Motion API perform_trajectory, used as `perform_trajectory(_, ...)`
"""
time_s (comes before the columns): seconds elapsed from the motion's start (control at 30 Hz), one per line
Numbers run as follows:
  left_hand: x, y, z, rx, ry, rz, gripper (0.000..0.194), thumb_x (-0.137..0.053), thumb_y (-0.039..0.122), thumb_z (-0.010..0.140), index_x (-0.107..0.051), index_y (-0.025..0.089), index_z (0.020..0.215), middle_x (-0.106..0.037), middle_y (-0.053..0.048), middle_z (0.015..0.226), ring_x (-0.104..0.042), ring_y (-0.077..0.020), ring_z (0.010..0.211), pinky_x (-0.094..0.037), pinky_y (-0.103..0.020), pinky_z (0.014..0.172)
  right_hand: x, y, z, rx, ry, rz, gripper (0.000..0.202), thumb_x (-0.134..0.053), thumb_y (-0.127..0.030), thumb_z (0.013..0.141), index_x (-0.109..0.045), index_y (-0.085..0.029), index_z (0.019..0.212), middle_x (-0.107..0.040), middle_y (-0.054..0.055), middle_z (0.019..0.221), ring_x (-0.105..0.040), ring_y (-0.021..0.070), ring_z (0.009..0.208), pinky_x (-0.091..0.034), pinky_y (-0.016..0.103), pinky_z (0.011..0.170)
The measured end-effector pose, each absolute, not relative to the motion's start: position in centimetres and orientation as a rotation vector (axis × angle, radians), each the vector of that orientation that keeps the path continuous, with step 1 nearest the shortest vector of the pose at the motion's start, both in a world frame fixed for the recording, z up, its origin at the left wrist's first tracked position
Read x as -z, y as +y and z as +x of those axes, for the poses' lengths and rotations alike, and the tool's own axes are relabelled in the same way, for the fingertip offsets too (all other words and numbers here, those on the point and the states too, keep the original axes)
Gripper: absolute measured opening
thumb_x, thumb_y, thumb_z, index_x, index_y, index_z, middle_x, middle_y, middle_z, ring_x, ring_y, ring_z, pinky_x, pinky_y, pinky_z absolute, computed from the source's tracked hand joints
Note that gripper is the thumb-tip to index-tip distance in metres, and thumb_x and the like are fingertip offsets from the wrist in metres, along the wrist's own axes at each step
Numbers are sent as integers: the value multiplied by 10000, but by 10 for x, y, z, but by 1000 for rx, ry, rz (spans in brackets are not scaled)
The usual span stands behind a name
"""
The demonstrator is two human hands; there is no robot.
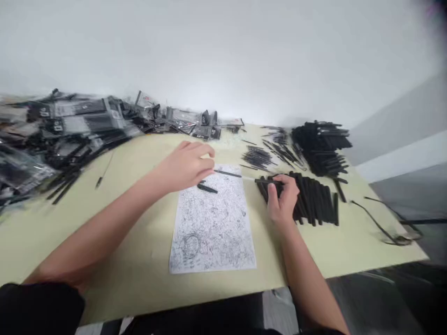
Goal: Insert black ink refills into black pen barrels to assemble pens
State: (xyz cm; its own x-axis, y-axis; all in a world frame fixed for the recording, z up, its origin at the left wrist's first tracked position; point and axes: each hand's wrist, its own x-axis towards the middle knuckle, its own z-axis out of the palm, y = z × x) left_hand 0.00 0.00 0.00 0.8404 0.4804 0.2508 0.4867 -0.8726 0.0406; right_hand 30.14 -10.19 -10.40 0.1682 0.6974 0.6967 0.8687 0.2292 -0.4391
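My left hand [190, 163] is over the top of a scribbled paper sheet [216, 228], its fingers pinching one end of a thin pen refill [227, 173]. The refill's dark part points right, and a pale stretch of it runs to the mouth of a black pen barrel [263, 181]. That barrel lies in my right hand [284, 197], thumb and fingers closed round it. Whether the refill's far end is inside the barrel is too blurred to tell. Below my left fingers a black pen cap [207, 188] rests on the paper.
Black pen barrels [317, 202] lie in a row beside my right hand, with a taller stack [323, 144] behind. Thin dark refills [257, 158] are heaped beyond the paper. Packaged pens [87, 121] pile up along the back left. Glasses [398, 239] sit near the right edge.
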Motion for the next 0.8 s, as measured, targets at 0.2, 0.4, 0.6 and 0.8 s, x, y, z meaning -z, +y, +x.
perform_trajectory(0.2,-37,17,-52,514,-1062,-2904,359,-424,351,970,-712,175,849,-684,-62,1067,-632,-185,948,-466,-335,866,102,-105,302,172,-1506,-1586,258,-475,-441,936,-513,-210,1046,-590,82,1010,-571,266,988,-373,466,901)
perform_trajectory(0.4,-57,17,-87,610,-1352,-2661,428,-387,454,920,-694,177,815,-670,-49,963,-617,-206,956,-450,-354,920,101,-105,301,154,-1506,-1612,241,-492,-422,918,-514,-211,1033,-598,86,1020,-573,273,1000,-372,480,913)
perform_trajectory(0.6,-54,29,-97,539,-1520,-2623,409,-394,456,877,-697,181,859,-644,-41,948,-602,-196,956,-434,-339,951,101,-104,301,175,-1513,-1602,238,-501,-417,912,-523,-206,1020,-601,83,995,-578,269,970,-385,482,907)
perform_trajectory(0.8,-41,47,-100,431,-1610,-2613,378,-417,417,843,-705,173,861,-656,-59,952,-605,-237,960,-446,-374,945,102,-104,303,176,-1518,-1610,249,-504,-421,911,-529,-203,1031,-612,96,1012,-582,277,977,-389,489,907)
